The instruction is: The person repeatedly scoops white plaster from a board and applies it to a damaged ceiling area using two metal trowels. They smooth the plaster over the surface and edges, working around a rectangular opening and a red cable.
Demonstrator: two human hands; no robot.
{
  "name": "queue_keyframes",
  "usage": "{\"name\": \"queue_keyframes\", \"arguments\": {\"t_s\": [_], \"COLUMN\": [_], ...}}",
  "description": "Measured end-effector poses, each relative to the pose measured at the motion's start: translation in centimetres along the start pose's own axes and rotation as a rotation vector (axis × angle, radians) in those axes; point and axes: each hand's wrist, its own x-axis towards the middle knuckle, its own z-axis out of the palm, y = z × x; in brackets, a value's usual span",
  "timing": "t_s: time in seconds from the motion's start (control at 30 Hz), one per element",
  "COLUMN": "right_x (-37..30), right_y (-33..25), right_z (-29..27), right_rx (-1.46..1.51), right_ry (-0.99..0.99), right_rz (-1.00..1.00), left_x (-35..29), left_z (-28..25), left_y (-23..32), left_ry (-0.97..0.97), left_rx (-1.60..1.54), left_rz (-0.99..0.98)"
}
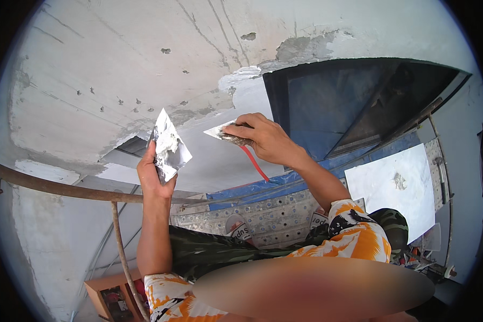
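My left hand (154, 174) grips a putty knife (181, 156) from below, its wide blade heaped with white putty (168, 143). To the right, my right hand (265, 138) pinches a second scraper (217, 130), a flat blade smeared with white and dark residue and pointing left. A gap separates the two blades. My fingers hide the handle of the left tool. Beyond both hands stretches the patched wall (134, 64), with chipped spots, scratches and rough grey areas; neither blade visibly touches it.
A rusty rail (64, 188) curves across the left side. Below me lies a perforated metal platform (279, 214). A dark window (327, 102) is at the upper right, a white sheet (397, 188) at the right. A red strip (255, 163) hangs below my right hand.
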Motion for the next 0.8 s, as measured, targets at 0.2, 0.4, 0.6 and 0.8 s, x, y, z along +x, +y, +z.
{"name": "queue_keyframes", "arguments": {"t_s": [0.2,0.4,0.6,0.8], "right_x": [0.3,2.0,2.8,2.0], "right_y": [-1.5,-4.0,-3.8,0.3], "right_z": [-1.4,-3.0,-2.9,-1.1], "right_rx": [0.208,-0.181,-0.047,0.421], "right_ry": [0.25,0.053,0.182,-0.177], "right_rz": [-0.193,-0.369,-0.314,-0.129], "left_x": [1.7,1.6,1.7,3.8], "left_z": [1.0,2.3,2.5,0.5], "left_y": [-1.1,-1.9,-1.4,0.8], "left_ry": [-0.062,-0.104,-0.065,0.045], "left_rx": [0.391,0.295,0.519,0.232], "left_rz": [0.399,0.241,0.269,0.243]}}
